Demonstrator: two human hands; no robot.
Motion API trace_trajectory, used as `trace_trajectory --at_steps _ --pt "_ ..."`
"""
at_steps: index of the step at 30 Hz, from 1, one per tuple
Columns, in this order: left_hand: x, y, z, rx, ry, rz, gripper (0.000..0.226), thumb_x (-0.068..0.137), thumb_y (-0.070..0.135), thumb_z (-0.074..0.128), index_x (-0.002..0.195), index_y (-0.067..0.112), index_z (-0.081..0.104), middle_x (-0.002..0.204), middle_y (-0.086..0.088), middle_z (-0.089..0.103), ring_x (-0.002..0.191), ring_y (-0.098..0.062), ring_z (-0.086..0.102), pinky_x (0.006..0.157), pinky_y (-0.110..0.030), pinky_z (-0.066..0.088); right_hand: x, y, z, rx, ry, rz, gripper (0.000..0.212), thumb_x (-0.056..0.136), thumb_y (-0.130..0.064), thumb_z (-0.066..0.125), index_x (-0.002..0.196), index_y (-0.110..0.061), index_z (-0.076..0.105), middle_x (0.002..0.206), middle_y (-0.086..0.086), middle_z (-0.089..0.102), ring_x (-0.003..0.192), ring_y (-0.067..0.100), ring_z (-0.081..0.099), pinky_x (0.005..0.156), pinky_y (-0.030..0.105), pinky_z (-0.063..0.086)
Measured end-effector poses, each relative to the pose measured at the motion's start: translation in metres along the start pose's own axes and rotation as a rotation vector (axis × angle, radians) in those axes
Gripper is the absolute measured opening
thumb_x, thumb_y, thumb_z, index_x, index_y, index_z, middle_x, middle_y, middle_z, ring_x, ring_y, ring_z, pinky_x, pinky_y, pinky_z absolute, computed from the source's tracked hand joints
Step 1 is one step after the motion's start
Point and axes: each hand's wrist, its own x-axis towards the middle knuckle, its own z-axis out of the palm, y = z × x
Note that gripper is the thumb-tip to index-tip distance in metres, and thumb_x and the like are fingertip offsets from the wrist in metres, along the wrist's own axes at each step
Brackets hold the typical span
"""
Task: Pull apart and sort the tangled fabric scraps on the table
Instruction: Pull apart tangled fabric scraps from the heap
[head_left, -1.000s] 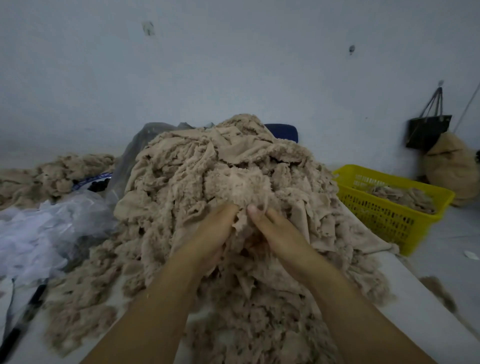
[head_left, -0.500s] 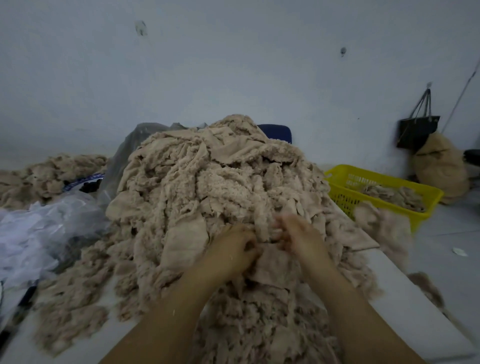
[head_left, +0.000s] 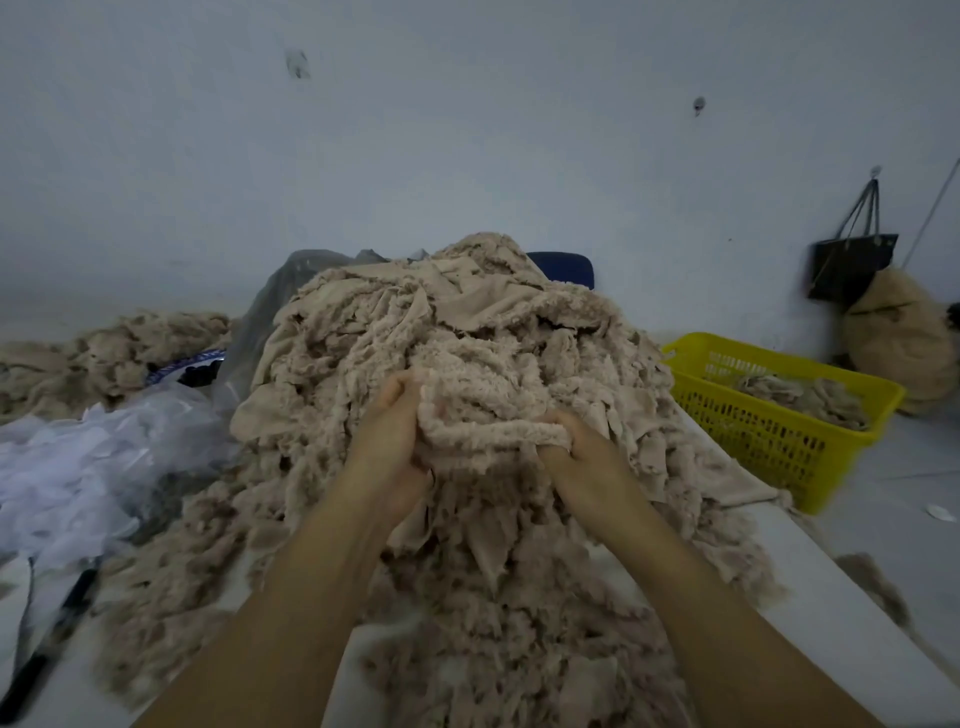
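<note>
Both hands clutch one fleecy scrap (head_left: 488, 431) on the pile's (head_left: 415, 322) near face: left hand (head_left: 387, 441) at its left end, right hand (head_left: 582, 457) at its right, basket (head_left: 779, 441) far right.

The fabric scraps (head_left: 467, 332) are matt beige cloth (some fleecy, some smooth); the basket (head_left: 769, 431) is perforated yellow plastic.

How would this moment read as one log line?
left hand: grips fuzzy scrap | right hand: grips fuzzy scrap | pile: on table
</note>
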Motion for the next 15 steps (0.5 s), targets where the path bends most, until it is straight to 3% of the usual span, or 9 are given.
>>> trace_trajectory --at_steps 3,5,6,8,11,13,15 --pt "-0.006 -0.008 -0.004 0.738 -0.196 0.137 0.025 0.091 0.061 0.055 0.09 0.037 0.062 0.073 0.011 0.06 0.056 0.003 0.055 0.049 -0.014 0.045 0.007 -0.008 -0.002 0.077 -0.017 -0.019 0.028 0.098 -0.025 0.043 0.094 -0.049 0.058 0.06 -0.016 0.059 0.042 0.006 0.049 0.042 0.016 0.035" --pt "-0.008 -0.012 -0.002 1.037 -0.336 0.187 0.031 0.078 0.075 0.059 0.088 0.046 0.063 0.086 0.021 0.066 0.074 0.009 0.06 0.061 -0.014 0.045 0.013 -0.014 -0.005 0.179 -0.006 -0.016 0.023 0.09 -0.026 0.046 0.085 -0.042 0.062 0.063 -0.014 0.06 0.051 0.007 0.05 0.047 0.021 0.039" --pt "-0.009 -0.014 -0.002 1.036 -0.362 0.194 0.03 0.079 0.073 0.06 0.087 0.045 0.066 0.084 0.023 0.068 0.075 0.009 0.061 0.064 -0.015 0.044 0.014 -0.015 -0.006 0.212 -0.013 -0.003 0.022 0.085 -0.029 0.045 0.083 -0.039 0.065 0.065 -0.011 0.062 0.055 0.01 0.051 0.049 0.025 0.04" --pt "-0.011 -0.012 -0.003 0.931 -0.299 0.188 0.033 0.087 0.064 0.059 0.085 0.033 0.071 0.064 0.019 0.066 0.058 0.005 0.059 0.055 -0.013 0.042 0.013 -0.013 -0.008 0.17 0.003 0.017 0.028 0.083 -0.036 0.042 0.085 -0.037 0.07 0.071 -0.008 0.069 0.059 0.01 0.057 0.052 0.023 0.046" --pt "-0.009 0.002 -0.015 0.582 -0.108 0.093 0.035 0.095 0.046 0.06 0.08 0.02 0.078 0.056 0.004 0.058 0.049 -0.01 0.048 0.046 -0.019 0.036 0.017 0.003 -0.02 0.134 0.221 0.145 0.03 0.094 -0.019 0.048 0.069 -0.026 0.063 0.067 0.0 0.061 0.058 0.009 0.054 0.055 0.018 0.046" --pt "-0.005 0.015 -0.027 0.318 0.026 0.056 0.035 0.096 0.035 0.061 0.069 0.022 0.079 0.064 -0.006 0.06 0.055 -0.019 0.049 0.053 -0.027 0.044 0.016 0.011 -0.035 0.015 0.291 0.274 0.04 0.097 -0.004 0.047 0.059 -0.017 0.046 0.066 0.0 0.046 0.06 0.011 0.043 0.059 0.017 0.039" --pt "-0.001 0.02 -0.033 0.157 0.073 0.007 0.036 0.097 0.031 0.06 0.069 0.022 0.08 0.083 -0.014 0.069 0.071 -0.029 0.061 0.077 -0.038 0.056 0.017 0.012 -0.041 -0.128 0.209 0.406 0.04 0.1 -0.002 0.042 0.062 -0.012 0.04 0.066 0.005 0.042 0.064 0.017 0.042 0.057 0.022 0.031"
